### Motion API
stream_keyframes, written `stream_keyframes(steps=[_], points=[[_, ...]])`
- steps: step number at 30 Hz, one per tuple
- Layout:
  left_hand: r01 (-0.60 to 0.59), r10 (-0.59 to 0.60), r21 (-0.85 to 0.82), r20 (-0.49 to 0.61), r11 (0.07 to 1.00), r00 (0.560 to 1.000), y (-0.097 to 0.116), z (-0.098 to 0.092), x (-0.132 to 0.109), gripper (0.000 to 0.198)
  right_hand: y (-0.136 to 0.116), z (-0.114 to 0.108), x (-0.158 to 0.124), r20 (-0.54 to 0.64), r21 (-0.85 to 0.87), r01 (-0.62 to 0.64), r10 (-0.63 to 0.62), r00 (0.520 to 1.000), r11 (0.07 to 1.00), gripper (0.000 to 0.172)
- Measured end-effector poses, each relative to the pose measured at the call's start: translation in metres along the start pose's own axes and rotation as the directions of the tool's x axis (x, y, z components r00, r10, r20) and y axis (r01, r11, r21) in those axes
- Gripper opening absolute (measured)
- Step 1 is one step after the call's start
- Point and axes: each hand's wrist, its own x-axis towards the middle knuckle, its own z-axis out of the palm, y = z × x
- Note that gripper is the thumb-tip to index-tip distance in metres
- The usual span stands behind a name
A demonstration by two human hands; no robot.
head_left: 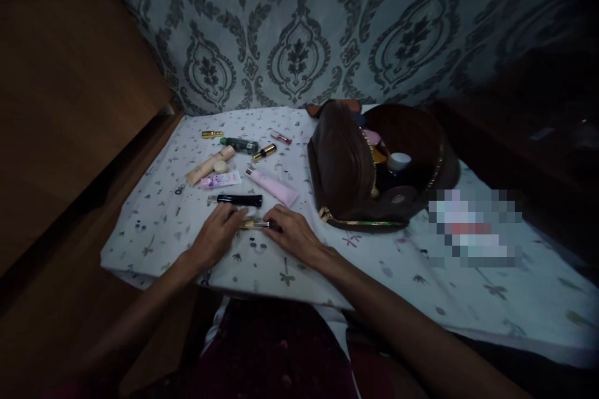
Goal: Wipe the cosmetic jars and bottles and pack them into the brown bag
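A slim gold and silver cosmetic item [254, 224] lies level between my hands near the table's front edge. My left hand [218, 232] is closed on its left end, and my right hand [289, 230] pinches its dark right end. Just beyond my left hand rests a black tube [238, 200]. Farther back are a pink tube [272, 186], a white and purple tube [219, 180], a beige tube [209, 166] with a small round cream item [220, 166] against it, a green bottle [239, 145] and a black and gold lipstick [264, 152].
An open brown bag [341, 162] with a gold zipper stands right of the cosmetics, a white-lidded jar [399, 161] inside. A blurred-out item [475, 227] lies farther right. Wooden furniture [70, 100] borders the patterned tablecloth [154, 224] at left; a papered wall rises behind.
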Motion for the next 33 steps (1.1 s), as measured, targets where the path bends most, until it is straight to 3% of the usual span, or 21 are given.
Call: stream_keyframes(steps=[4,6,10,14,19,21,27,30,33], points=[[-0.108,0.107,0.106,0.019,0.989,0.994,0.021,0.015,0.006,0.034,-0.001,0.0,0.0,-0.003,-0.031,0.012,-0.012,1.0,0.999,0.008],[-0.102,0.097,0.128,0.046,0.986,0.994,0.022,0.017,0.004,0.034,0.0,0.0,0.0,-0.005,-0.03,0.01,-0.01,1.0,1.0,0.01],[0.06,-0.073,0.121,0.111,0.991,0.991,0.004,0.004,-0.008,0.032,0.002,0.003,0.0,-0.01,-0.023,0.009,-0.01,1.0,1.0,0.01],[0.226,-0.237,0.133,0.072,0.965,0.969,-0.017,-0.014,-0.019,0.029,0.005,0.005,0.0,-0.002,-0.036,0.005,-0.005,1.0,0.999,0.009],[0.354,-0.363,0.123,0.053,0.927,0.93,-0.016,-0.015,-0.024,0.028,0.003,0.002,-0.001,-0.017,-0.023,0.026,-0.027,0.999,0.999,0.003],[0.32,-0.333,0.155,0.059,0.935,0.941,-0.006,-0.01,-0.023,0.028,0.001,0.001,-0.001,-0.012,-0.013,0.029,-0.029,0.999,0.999,0.003],[0.065,-0.089,0.207,0.107,0.976,0.99,0.03,0.01,-0.021,0.049,-0.003,0.0,-0.002,0.011,-0.017,0.025,-0.025,1.0,1.0,0.009],[0.078,-0.11,0.228,0.132,0.971,0.985,0.032,0.008,-0.022,0.056,-0.003,0.0,-0.002,0.006,-0.029,0.026,-0.026,1.0,0.999,0.007],[0.151,-0.204,0.29,0.163,0.945,0.965,0.021,-0.003,-0.026,0.055,-0.002,0.001,-0.002,0.008,-0.045,0.03,-0.03,1.0,0.999,0.007]])
